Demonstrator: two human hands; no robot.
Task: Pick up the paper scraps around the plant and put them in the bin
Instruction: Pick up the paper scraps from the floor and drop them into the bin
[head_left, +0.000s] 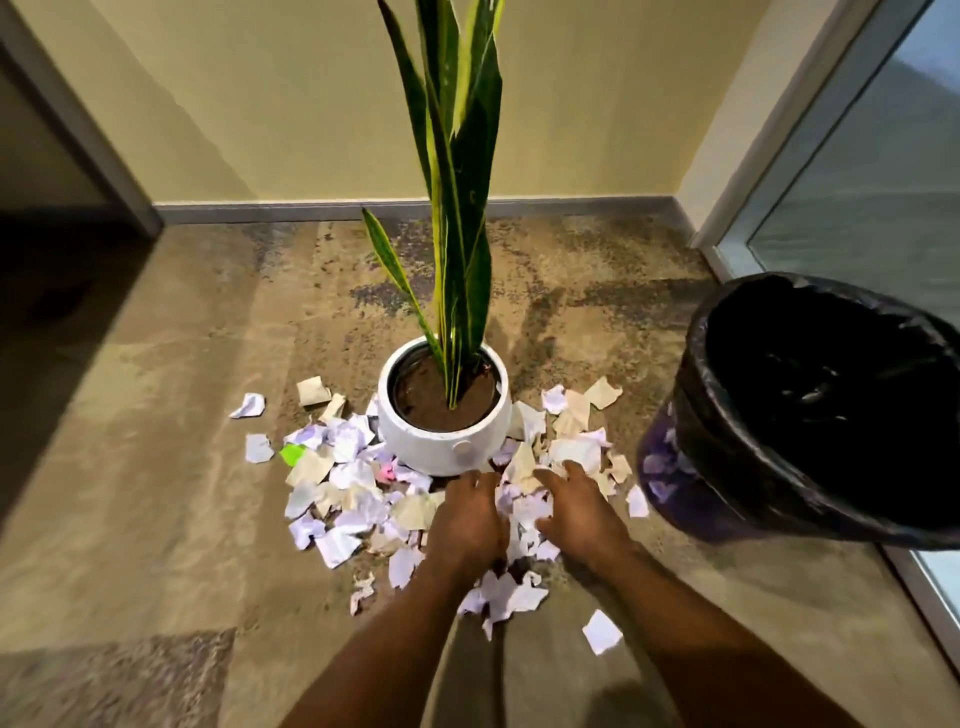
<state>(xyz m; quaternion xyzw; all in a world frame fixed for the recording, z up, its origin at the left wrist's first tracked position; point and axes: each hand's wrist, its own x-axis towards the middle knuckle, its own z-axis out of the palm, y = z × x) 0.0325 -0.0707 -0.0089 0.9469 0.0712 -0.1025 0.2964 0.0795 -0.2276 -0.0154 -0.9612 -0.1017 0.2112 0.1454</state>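
both hands, left hand (470, 514) and right hand (574, 512), press into white and beige torn paper scraps (343, 483) near the round white plant pot (444, 415); fingers buried, grip unclear; black-lined bin (810, 410) cut off right

Single head view; looks forward and down, close over plant pot (444, 415); bin (810, 410) at right edge

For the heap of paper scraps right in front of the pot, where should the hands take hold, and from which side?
Scoop the heap of paper scraps from its two outer flanks, left hand and right hand pressing inward and under. The pieces are loose, flat and overlapping, so a top pinch would probably lift only a few. Approach from the near side; the white pot blocks the far side.
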